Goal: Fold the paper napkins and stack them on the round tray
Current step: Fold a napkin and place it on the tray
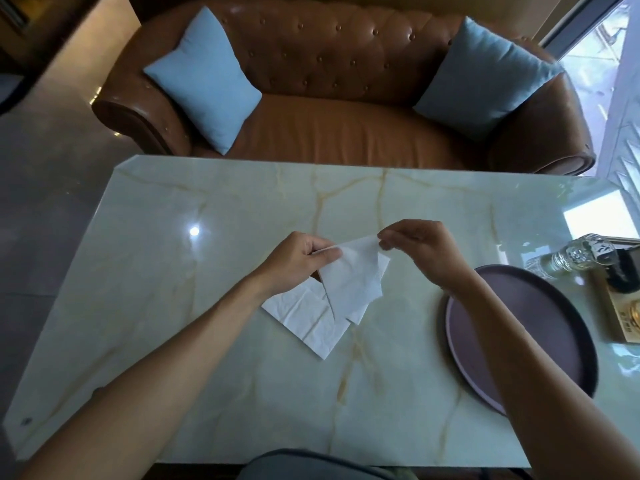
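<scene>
Two hands up over the middle of the worktop point(207, 341), one white paper napkin point(353, 275) held between them. Left hand point(294, 259): fingers curled in, thumb and fingertips pinching the napkin's left upper corner. Right hand point(420, 249): fingertips pressed together on the napkin's top point, pinching it. Held napkin hangs as a rough triangle, point up at the right hand, lower edge stepped where layers show; whether its lower edge touches the sheets below, cannot tell.

Under it, flat on the worktop: more white napkins point(308, 320), creased, lying as a diamond with one corner aimed at the near edge. How many sheets there, cannot tell. The left wrist covers their upper left part.

Round tray point(540, 327), dark purple-brown with a raised rim, sits toward the right edge of the worktop, well apart from the napkins. Right forearm crosses over its left part. No napkin visible on the part of the tray that shows.

Far right edge: a clear glass bottle point(571, 254) lying tilted, beside a wooden box point(620, 317) partly out of frame.

Worktop pale green marble look, tan veins, glossy, a bright light spot left of centre.

Beyond the far edge: brown buttoned leather sofa point(346, 133) with two pale blue cushions, one left point(204, 81), one right point(485, 77)
</scene>
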`<act>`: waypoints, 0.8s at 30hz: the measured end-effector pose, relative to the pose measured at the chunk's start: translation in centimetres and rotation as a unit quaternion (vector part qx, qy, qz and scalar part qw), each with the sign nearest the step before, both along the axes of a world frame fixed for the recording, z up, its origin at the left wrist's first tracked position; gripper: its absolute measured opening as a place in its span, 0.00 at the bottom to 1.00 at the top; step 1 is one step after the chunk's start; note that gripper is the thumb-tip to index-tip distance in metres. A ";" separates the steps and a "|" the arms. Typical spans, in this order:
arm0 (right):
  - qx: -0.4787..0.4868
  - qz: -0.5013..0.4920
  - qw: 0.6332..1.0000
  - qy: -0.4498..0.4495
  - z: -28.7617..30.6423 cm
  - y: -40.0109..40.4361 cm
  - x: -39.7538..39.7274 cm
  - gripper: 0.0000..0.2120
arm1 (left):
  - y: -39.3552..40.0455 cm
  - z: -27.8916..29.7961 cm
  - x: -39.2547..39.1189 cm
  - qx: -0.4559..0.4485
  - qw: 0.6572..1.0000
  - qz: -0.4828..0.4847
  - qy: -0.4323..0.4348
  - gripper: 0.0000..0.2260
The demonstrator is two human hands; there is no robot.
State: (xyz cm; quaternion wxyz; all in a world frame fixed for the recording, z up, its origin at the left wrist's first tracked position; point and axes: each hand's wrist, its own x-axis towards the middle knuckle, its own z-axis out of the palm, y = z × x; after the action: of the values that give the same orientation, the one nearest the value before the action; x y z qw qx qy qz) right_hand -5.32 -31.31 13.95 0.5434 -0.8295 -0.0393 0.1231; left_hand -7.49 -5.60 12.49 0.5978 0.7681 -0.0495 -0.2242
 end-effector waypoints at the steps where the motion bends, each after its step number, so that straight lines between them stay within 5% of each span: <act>1: 0.036 -0.038 0.998 0.019 -0.5 -0.4 -0.2 0.06 | 0.1 0.0 -0.1 -0.030 0.999 0.022 0.021 0.12; 6: 0.157 -0.058 0.965 0.200 -3.5 -0.3 -2.6 0.22 | 0.1 -1.0 -0.4 -0.145 0.980 0.093 0.098 0.12; 9: 0.196 -0.042 0.941 0.273 -4.9 0.9 -4.0 0.20 | -0.4 -1.3 -0.3 -0.170 0.971 0.114 0.124 0.10; 13: 0.235 -0.120 0.929 0.258 -5.1 1.9 -4.5 0.11 | -0.7 -2.0 -0.2 -0.156 0.969 0.126 0.142 0.07; 17: 0.176 -0.157 0.945 0.226 -4.0 2.2 -4.4 0.04 | -1.5 -2.7 -0.3 -0.120 0.974 0.104 0.159 0.06; 24: 0.201 -0.118 0.947 0.222 -0.8 2.6 -4.0 0.18 | -4.1 -3.6 -1.0 -0.100 0.982 0.084 0.137 0.09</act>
State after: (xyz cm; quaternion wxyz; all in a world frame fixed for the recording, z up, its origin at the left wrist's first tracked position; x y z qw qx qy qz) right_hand -9.35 -28.69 13.12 0.7043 -0.6537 0.1565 0.2285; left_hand -8.49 -9.66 8.92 0.6895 0.6678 0.0756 -0.2701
